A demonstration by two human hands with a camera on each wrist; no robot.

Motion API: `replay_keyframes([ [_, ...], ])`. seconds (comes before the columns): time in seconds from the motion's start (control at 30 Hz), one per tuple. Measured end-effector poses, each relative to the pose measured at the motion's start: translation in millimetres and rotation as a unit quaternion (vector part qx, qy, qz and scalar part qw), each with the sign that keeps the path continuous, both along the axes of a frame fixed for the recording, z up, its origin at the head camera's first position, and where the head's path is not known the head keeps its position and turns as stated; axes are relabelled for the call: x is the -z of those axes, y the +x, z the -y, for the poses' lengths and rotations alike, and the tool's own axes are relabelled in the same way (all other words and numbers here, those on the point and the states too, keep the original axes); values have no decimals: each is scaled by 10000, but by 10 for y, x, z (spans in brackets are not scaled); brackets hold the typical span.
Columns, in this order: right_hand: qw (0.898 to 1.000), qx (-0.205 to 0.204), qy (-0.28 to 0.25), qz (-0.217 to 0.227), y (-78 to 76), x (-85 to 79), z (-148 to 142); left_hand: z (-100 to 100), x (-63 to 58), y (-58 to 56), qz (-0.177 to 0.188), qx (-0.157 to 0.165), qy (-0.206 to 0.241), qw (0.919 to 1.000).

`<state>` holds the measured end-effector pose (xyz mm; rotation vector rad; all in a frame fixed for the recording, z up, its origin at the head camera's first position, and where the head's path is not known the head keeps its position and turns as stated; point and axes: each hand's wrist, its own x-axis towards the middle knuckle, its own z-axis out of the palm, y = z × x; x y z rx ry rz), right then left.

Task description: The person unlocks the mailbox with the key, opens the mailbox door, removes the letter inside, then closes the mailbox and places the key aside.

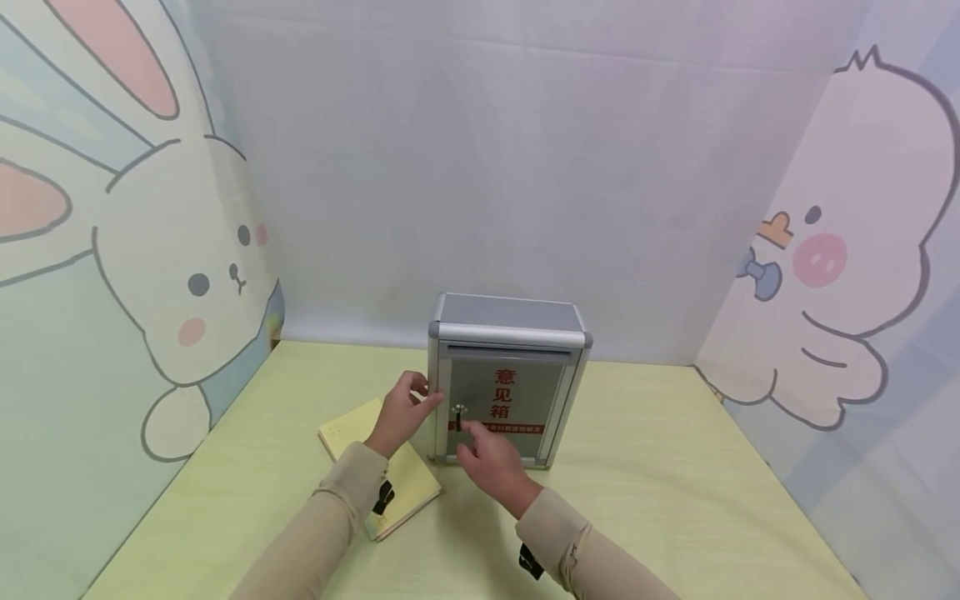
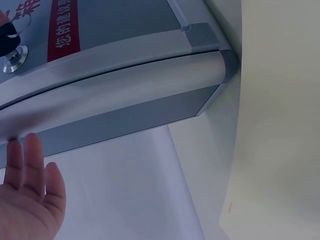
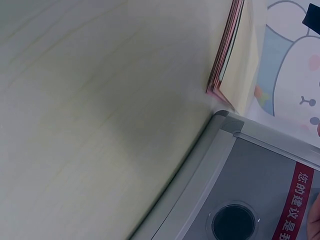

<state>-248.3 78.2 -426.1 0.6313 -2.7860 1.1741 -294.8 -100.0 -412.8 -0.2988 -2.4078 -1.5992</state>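
Observation:
A grey metal suggestion box (image 1: 543,396) with red characters on its front stands upright on the table. A key with a black head (image 1: 459,422) sits in the round lock (image 1: 459,409) at the left of its door, and a ring hangs by it in the left wrist view. My right hand (image 1: 495,467) has its fingers curled at the key, seeming to pinch its head; only slivers of those fingers (image 3: 314,220) show in the right wrist view. My left hand (image 1: 405,412) touches the box's left side, its fingers (image 2: 34,162) fairly straight.
A thick yellow-covered book (image 1: 412,479) lies left of the box, partly under my left forearm. Pale wood-look table (image 1: 660,467) surrounds them. Cloth walls with a cartoon rabbit (image 1: 180,250) and chick (image 1: 862,208) enclose the sides, and a plain cloth (image 1: 510,167) hangs behind.

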Motion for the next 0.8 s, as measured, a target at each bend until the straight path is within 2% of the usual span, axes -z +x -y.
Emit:
replay_keyframes([
  [0.6,10000,46,41,-46,-4,-40,1,-8,-6,28,-272,-46,-125,9995],
  [0.7,9998,160,-66,-94,-9,-54,4,-6,-2,32,-307,-24,-134,9994],
  [0.8,9989,378,-265,49,-23,-74,16,-7,-7,42,-279,1,-125,9995],
])
